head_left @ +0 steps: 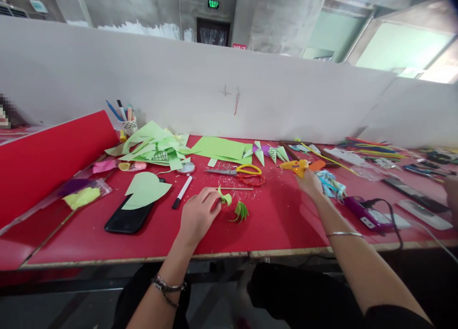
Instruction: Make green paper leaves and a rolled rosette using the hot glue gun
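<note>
My left hand is low over the red table, its fingers closed on a curled light green paper piece. Just right of it lies a darker green paper piece cut into curling strips. My right hand is wrapped round a yellow hot glue gun, whose tip points left. Beyond my left hand lie a thin stick and scissors with yellow and red handles. A white marker with a black cap rests to the left of that hand.
Green paper scraps and sheets lie at the back, beside several paper cones. A black phone sits left under cut green paper. On the right are a purple power strip with a cable and another person's hand.
</note>
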`<action>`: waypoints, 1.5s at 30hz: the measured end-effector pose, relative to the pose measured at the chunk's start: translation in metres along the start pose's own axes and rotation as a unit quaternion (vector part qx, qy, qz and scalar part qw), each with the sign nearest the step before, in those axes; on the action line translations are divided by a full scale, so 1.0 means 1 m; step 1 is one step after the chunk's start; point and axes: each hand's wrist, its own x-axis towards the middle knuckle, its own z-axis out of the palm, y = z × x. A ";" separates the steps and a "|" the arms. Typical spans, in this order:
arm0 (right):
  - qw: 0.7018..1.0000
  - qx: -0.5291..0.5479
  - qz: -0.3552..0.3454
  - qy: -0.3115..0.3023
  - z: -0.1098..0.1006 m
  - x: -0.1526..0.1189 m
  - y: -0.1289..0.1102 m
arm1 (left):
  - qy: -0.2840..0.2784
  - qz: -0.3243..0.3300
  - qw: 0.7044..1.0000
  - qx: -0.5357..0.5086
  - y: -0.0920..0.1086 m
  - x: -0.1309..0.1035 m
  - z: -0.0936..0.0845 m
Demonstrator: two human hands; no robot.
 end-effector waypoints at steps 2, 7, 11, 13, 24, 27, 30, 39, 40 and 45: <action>0.999 0.026 -0.005 0.026 -0.013 -0.001 -0.011 | 0.019 -0.026 0.999 -0.023 0.000 0.000 0.000; 0.990 0.118 -0.056 0.060 -0.050 -0.037 -0.048 | 0.082 -0.066 0.994 -0.023 -0.002 -0.002 -0.001; 0.964 0.247 -0.092 0.045 -0.062 -0.086 -0.078 | 0.130 -0.035 0.991 0.021 -0.004 -0.001 0.001; 0.949 0.297 -0.103 0.014 -0.061 -0.106 -0.088 | 0.142 -0.020 0.989 0.020 -0.003 0.000 0.003; 0.924 0.331 -0.166 -0.093 -0.049 -0.133 -0.100 | 0.149 0.027 0.988 0.009 0.000 0.001 0.008; 0.923 0.328 -0.174 -0.102 -0.045 -0.136 -0.101 | 0.159 0.038 0.986 0.021 0.000 0.002 0.008; 0.921 0.331 -0.174 -0.105 -0.041 -0.138 -0.100 | 0.159 0.048 0.986 0.030 0.001 0.002 0.007; 0.932 0.297 -0.169 -0.119 -0.042 -0.139 -0.101 | 0.152 0.064 0.985 0.053 0.002 0.001 0.009; 0.933 0.294 -0.169 -0.121 -0.042 -0.139 -0.102 | 0.153 0.065 0.985 0.054 0.002 0.001 0.009; 0.936 0.280 -0.178 -0.116 -0.038 -0.139 -0.102 | 0.154 0.066 0.984 0.063 0.003 0.003 0.008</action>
